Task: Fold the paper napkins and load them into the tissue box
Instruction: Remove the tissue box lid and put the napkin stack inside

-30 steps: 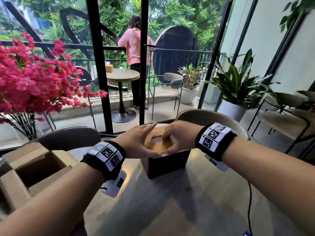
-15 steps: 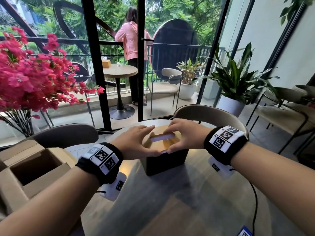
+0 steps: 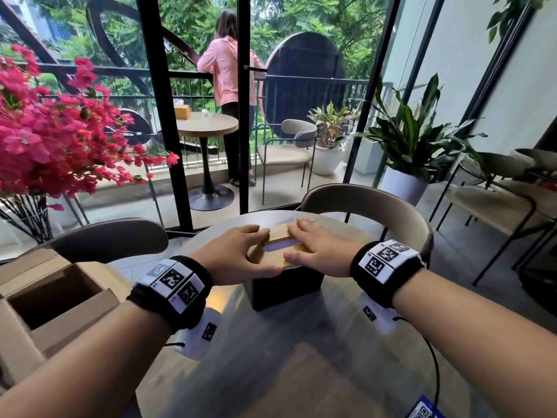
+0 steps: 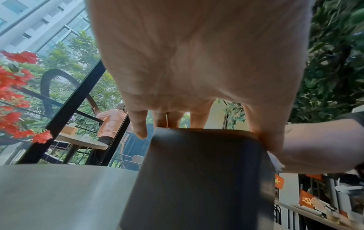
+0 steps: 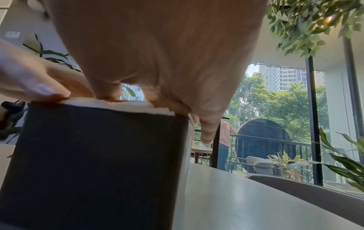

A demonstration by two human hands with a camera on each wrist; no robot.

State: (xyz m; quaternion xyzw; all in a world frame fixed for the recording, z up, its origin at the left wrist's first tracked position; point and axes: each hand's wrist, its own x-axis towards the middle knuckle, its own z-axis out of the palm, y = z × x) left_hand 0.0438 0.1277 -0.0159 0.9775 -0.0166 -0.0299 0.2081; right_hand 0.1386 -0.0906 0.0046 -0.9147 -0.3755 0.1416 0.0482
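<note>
The tissue box (image 3: pixel 283 286) stands mid-table, with dark sides and a wooden lid (image 3: pixel 278 235). A white napkin (image 3: pixel 281 245) shows in the lid's slot. My left hand (image 3: pixel 238 254) lies on the lid's left part, fingers stretched over the far side and thumb along the near edge. My right hand (image 3: pixel 316 248) rests flat on the right part, fingers straight. In the left wrist view the left hand (image 4: pixel 197 62) spreads over the box (image 4: pixel 197 179). In the right wrist view the right hand (image 5: pixel 157 46) presses on the box (image 5: pixel 88 163), which has a pale strip along its upper edge.
An open cardboard box (image 3: pixel 57 297) sits at the table's left edge beside pink flowers (image 3: pixel 45 131). Two chairs (image 3: pixel 376 206) (image 3: pixel 111 239) stand across the round table (image 3: pixel 271 372). A black cable (image 3: pixel 434 372) trails at the right. A person stands beyond the glass.
My right hand's fingers, curled down into the slot a second ago, now lie flat on the lid. The white napkin has come into sight in the slot. The left hand stays put.
</note>
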